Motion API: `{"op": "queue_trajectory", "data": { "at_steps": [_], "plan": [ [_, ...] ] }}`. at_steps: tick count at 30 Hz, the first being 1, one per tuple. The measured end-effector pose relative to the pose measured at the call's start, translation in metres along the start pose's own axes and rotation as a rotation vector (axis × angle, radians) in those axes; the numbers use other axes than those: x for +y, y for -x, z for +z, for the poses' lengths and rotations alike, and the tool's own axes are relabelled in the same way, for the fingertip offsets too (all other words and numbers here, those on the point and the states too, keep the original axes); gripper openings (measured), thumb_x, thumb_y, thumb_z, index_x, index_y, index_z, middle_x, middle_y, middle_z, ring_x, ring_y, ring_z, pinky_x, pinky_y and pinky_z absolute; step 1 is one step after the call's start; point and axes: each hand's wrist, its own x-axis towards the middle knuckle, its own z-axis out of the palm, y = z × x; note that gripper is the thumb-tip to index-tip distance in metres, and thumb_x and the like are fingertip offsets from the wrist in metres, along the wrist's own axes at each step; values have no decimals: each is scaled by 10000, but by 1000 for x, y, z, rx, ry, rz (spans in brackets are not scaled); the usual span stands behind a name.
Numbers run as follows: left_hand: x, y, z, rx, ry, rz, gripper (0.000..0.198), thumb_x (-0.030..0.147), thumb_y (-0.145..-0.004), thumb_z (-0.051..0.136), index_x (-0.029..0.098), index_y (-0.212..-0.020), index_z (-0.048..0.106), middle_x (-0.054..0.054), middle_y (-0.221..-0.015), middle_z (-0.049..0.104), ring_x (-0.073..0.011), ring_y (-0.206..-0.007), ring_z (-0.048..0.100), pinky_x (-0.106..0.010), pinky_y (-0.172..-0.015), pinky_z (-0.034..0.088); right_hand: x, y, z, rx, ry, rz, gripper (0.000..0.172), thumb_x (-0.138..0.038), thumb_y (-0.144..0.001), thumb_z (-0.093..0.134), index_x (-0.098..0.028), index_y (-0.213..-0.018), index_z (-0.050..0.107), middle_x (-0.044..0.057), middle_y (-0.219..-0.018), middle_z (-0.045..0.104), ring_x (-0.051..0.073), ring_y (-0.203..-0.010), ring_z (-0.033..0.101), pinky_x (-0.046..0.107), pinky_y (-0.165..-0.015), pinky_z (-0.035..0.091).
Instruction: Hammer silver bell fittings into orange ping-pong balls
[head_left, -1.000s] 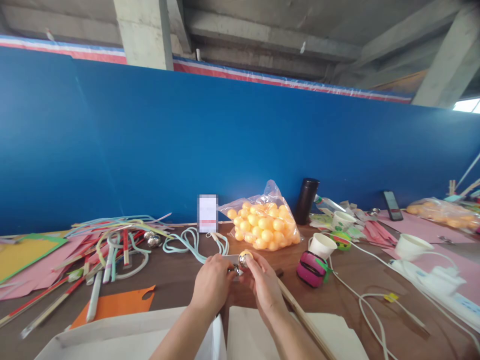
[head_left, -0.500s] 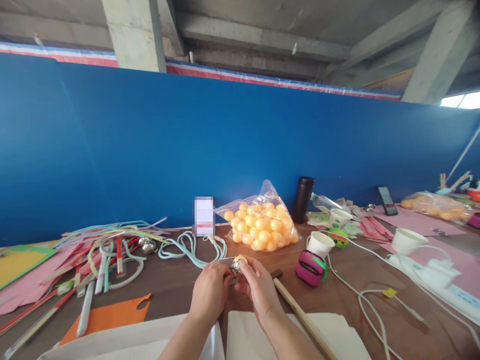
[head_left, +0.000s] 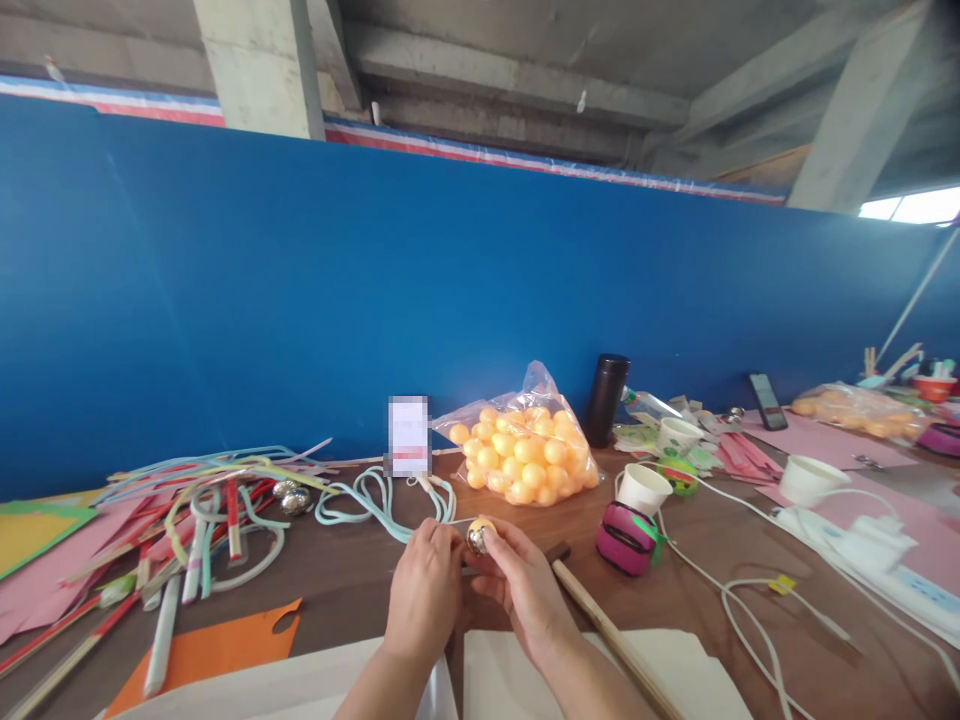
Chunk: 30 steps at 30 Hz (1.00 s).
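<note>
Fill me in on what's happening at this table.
A person is working bare-handed: the right hand holds a small shiny ball between thumb and fingers. The left hand is close beside it; what its fingertips hold is hidden. Beyond the hands sits a clear bag of orange balls, and a wooden handle lies to their right.

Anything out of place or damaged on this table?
Two things: the orange sheet at front left has a rounded notch out of its right edge, though perhaps cut deliberately. Beyond it, pale tubes and red sticks lie in a jumble, crossing at all angles.
</note>
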Motion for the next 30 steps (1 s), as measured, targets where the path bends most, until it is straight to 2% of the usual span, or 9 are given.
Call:
{"op": "queue_trajectory", "data": {
  "at_steps": [3, 9, 15, 21, 25, 30],
  "plan": [
    [1, -2, -4, 43, 186, -81, 212, 248, -905, 375, 209, -761, 525, -44, -797, 565, -203, -762, 553, -325, -707, 395, 0, 0, 0, -19, -31, 16, 422, -407, -743, 738, -200, -1093, 624, 43, -949, 699, 166, -757, 696, 209, -525, 542],
    [3, -14, -14, -1, 771, -438, 185, 362, -850, 494, 202, -770, 540, -3, -703, 613, -161, -625, 564, -294, -623, 445, 2, -1, -1, -49, -52, 18, 457, -379, -757, 735, -201, -1152, 588, 41, -958, 701, 169, -780, 695, 226, -544, 551],
    [6, -19, -27, -97, 1334, -528, 236, 336, -675, 741, 153, -766, 622, 9, -681, 615, -105, -630, 571, -230, -646, 484, 3, -2, -3, -85, -45, 5, 452, -351, -778, 723, -204, -1180, 577, 46, -994, 702, 169, -819, 685, 228, -564, 547],
    [8, -13, -36, -266, 1505, -527, 199, 291, -707, 743, 126, -768, 651, -17, -734, 621, -62, -591, 540, -176, -583, 468, 2, -2, -3, -108, -28, 9, 471, -362, -774, 724, -203, -1194, 579, 59, -1005, 709, 167, -792, 683, 223, -543, 520],
    [4, -12, -36, -309, 1521, -532, 191, 286, -717, 738, 118, -734, 647, -5, -703, 571, -61, -600, 523, -153, -538, 448, 1, 0, -2, -106, -21, 18, 497, -365, -756, 738, -202, -1198, 580, 63, -983, 721, 170, -781, 684, 223, -540, 510],
    [1, -11, -34, -349, 1545, -546, 193, 282, -711, 746, 126, -753, 640, -4, -696, 579, -59, -590, 518, -153, -544, 459, -2, 2, 2, -106, -24, 24, 498, -379, -730, 754, -202, -1171, 608, 57, -945, 730, 157, -725, 681, 218, -528, 500]
  ]
}}
